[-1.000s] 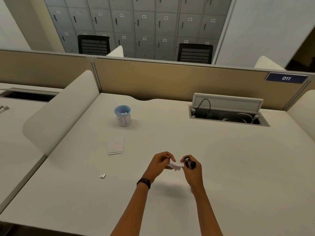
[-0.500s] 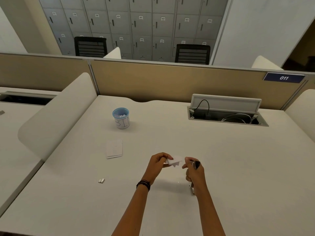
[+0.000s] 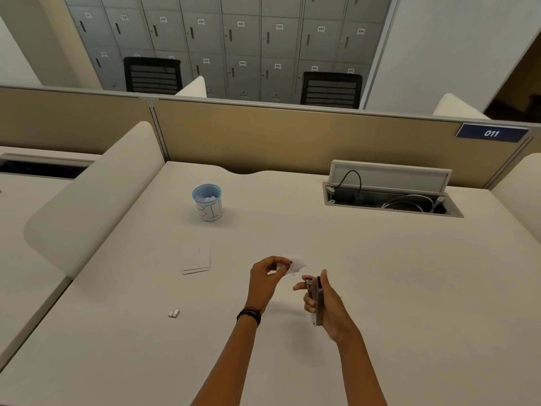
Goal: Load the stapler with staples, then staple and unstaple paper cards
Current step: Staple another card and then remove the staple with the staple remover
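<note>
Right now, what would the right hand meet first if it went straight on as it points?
Probably the small white paper card the left hand pinches, beyond the nose of the grey metal stapler; depth unclear.

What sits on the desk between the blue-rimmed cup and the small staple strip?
A stack of white cards lies flat there, cup beyond it, staple strip nearer; the head view shows it.

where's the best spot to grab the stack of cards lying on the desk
Probably the near short edge, coming from the person's side. The stack of cards lies flat on the desk, so there is nothing to wrap; its layers look slightly offset along that edge, giving a lip to lift and pinch.
</note>
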The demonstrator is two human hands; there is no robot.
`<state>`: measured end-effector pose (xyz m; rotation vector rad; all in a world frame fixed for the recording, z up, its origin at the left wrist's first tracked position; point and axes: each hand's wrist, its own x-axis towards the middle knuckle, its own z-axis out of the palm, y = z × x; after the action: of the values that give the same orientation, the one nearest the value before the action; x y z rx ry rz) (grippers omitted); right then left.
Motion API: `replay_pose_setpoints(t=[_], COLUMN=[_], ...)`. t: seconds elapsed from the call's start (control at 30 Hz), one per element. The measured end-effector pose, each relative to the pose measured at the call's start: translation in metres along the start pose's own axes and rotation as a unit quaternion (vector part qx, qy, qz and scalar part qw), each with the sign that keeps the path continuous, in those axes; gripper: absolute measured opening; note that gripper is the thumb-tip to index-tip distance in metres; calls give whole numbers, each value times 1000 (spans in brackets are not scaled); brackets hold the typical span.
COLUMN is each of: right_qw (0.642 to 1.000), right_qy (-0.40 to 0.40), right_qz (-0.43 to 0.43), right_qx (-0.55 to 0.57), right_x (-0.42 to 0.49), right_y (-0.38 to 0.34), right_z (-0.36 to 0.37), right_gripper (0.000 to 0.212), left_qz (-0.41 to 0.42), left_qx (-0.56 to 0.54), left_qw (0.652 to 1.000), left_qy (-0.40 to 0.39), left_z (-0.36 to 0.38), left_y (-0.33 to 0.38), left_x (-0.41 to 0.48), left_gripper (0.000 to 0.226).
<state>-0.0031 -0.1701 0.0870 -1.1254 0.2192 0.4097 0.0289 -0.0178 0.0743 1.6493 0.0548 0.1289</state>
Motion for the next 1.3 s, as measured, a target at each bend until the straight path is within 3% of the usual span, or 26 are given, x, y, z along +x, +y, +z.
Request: replay_pose_setpoints(t=[0.13,0.27,0.4,0.53,0.87,1.3], right_qw=[996,993,991,987,993,988], right_qy=[10,44,95,138,117,149], right_qz=[2,-8,-16,-7,-29,-29], right_qx=[-89,-112,-94,-80,0,17], right_x=[1,4,11,16,21,25], right_y=[4,7,9,15,16,14], right_z=[6,17,21,17,11,6], right_gripper=[35,34,22,26,27,23], left_qz=[2,19,31,39,20,31], left_qx=[7,39,58,65,71,107], left_qw=[1000,998,996,996,989,983], left_qy=[-5,-43,-60,-48,-126,-145], left_z=[2,5,8,7,10,16], left_y=[1,-3,-6,-6,-5,-7], left_x=[2,3,3,6,3,7], left_gripper=[21,25,20,19,21,21])
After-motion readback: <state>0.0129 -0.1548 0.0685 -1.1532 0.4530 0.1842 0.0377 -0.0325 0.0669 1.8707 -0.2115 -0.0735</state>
